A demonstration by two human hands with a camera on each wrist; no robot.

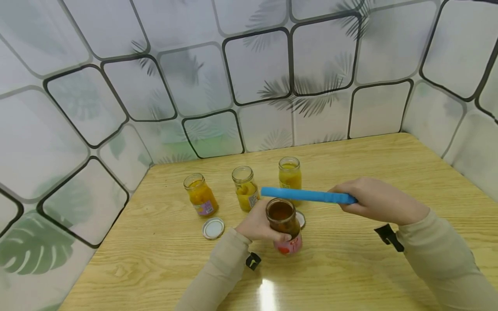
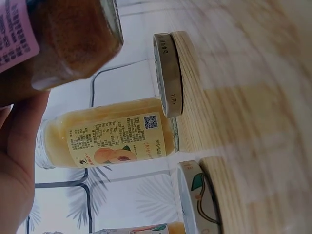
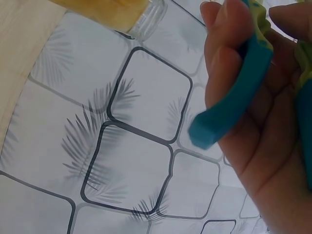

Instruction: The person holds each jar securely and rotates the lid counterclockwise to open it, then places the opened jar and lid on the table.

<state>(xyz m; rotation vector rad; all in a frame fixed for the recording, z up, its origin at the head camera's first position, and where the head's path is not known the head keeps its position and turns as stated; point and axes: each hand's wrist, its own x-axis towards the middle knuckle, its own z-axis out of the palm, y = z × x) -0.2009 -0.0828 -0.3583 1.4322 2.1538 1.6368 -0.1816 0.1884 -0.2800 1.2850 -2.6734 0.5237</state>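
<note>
My left hand [image 1: 258,222] grips an opened glass jar [image 1: 287,228] with dark brown contents and a pink label. The left wrist view has the jar's base [image 2: 105,44] raised off the table. Over the jar's mouth, my right hand [image 1: 363,199] holds a blue jar opener [image 1: 307,195] roughly level, apart from the rim. Close up, the opener [image 3: 234,105] has two arms with wavy yellow-green inner edges, and fingers curl round one arm. Behind the left hand stands a lidless jar of yellow fruit [image 1: 246,192]; its peach label [image 2: 122,139] faces the left wrist camera.
Another lidless yellow jar [image 1: 289,172] stands at the back, and an orange one [image 1: 201,196] stands to the left. One metal lid [image 1: 213,228] lies before the orange jar. A second lid [image 1: 301,219] is partly hidden behind the held jar. Patterned walls enclose the wooden table [image 1: 155,259].
</note>
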